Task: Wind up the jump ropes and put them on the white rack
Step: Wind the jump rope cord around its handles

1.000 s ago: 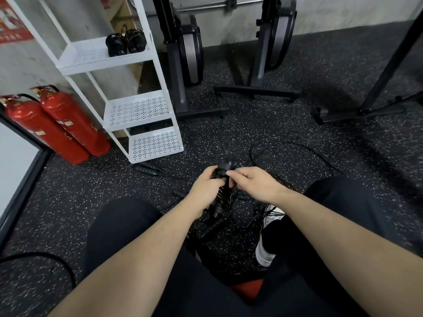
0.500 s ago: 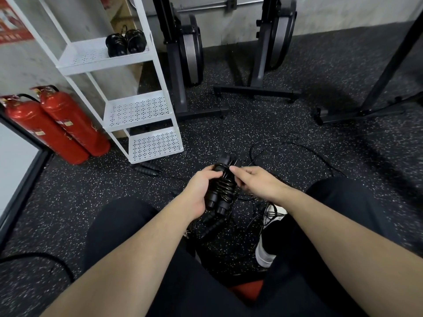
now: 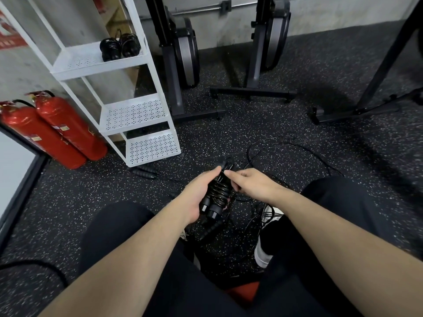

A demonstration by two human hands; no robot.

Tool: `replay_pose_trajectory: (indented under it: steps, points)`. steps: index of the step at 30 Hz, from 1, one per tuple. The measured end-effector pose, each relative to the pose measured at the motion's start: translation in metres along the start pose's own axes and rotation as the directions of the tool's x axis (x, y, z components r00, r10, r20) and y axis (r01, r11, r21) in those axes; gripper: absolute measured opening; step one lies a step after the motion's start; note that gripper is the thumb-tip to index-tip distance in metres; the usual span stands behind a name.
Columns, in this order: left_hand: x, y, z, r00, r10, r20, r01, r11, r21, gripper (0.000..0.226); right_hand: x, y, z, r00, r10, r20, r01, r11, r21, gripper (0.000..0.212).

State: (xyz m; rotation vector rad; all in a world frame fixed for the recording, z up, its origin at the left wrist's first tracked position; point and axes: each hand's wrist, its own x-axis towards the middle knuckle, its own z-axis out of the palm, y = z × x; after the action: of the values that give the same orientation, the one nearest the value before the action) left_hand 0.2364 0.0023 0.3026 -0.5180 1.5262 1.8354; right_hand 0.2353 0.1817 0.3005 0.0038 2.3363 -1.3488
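The jump rope (image 3: 216, 193) is black: two handles side by side, thin cord coiled round them. The left hand (image 3: 198, 193) grips this bundle, fingers curled about it. The right hand (image 3: 249, 183) pinches the cord beside the bundle's top. It is held above the speckled floor (image 3: 229, 124), right of and nearer than the white rack (image 3: 137, 115). Loose cord (image 3: 286, 147) trails right of the bundle. Two wound ropes (image 3: 120, 45) sit on the rack's upper shelf. Two more handles (image 3: 145, 171) lie just before the rack's foot; two red extinguishers (image 3: 55, 131) lean left of it.
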Motion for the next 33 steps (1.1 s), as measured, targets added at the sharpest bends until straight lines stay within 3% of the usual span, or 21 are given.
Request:
replay_pose_trajectory:
  steps: [5, 10, 13, 17, 24, 26, 30, 33]
  points:
    - [-0.003, -0.001, 0.001, 0.999, -0.021, -0.041, 0.022, 0.999, 0.024, 0.045, 0.000, 0.002, 0.003, 0.999, 0.012, 0.042, -0.009, 0.998, -0.062, 0.055]
    - [-0.002, 0.005, -0.003, 0.999, 0.021, -0.048, -0.020, 1.000, 0.007, 0.048, -0.004, -0.007, -0.002, 0.998, 0.015, 0.054, -0.016, 1.000, 0.021, 0.063]
    - [-0.004, 0.010, -0.006, 0.999, 0.031, -0.042, -0.034, 0.997, -0.074, 0.042, -0.006, -0.006, -0.010, 1.000, 0.014, 0.008, -0.013, 0.997, -0.080, 0.062]
    - [-0.008, 0.019, -0.014, 0.997, 0.058, -0.050, -0.066, 0.982, -0.178, 0.032, -0.004, 0.004, -0.020, 0.996, -0.042, 0.073, 0.033, 0.992, 0.118, 0.047]
    - [-0.015, 0.022, -0.018, 0.993, 0.109, 0.036, -0.097, 0.964, -0.246, 0.035, 0.001, 0.014, -0.030, 0.966, -0.154, 0.207, 0.076, 0.937, 0.341, 0.032]
    - [-0.014, 0.021, -0.021, 0.988, 0.122, 0.092, -0.096, 0.964, -0.249, 0.042, -0.002, 0.012, -0.033, 0.969, -0.136, 0.208, 0.073, 0.955, 0.287, 0.032]
    - [-0.015, 0.020, -0.024, 0.973, 0.148, 0.175, -0.102, 0.963, -0.247, 0.046, -0.006, 0.009, -0.037, 0.984, -0.039, 0.171, 0.024, 0.996, 0.089, 0.053]
    - [-0.019, 0.023, -0.023, 0.959, 0.170, 0.228, -0.094, 0.946, -0.311, 0.051, -0.004, 0.009, -0.038, 0.966, -0.114, 0.232, 0.045, 0.959, 0.280, 0.040]
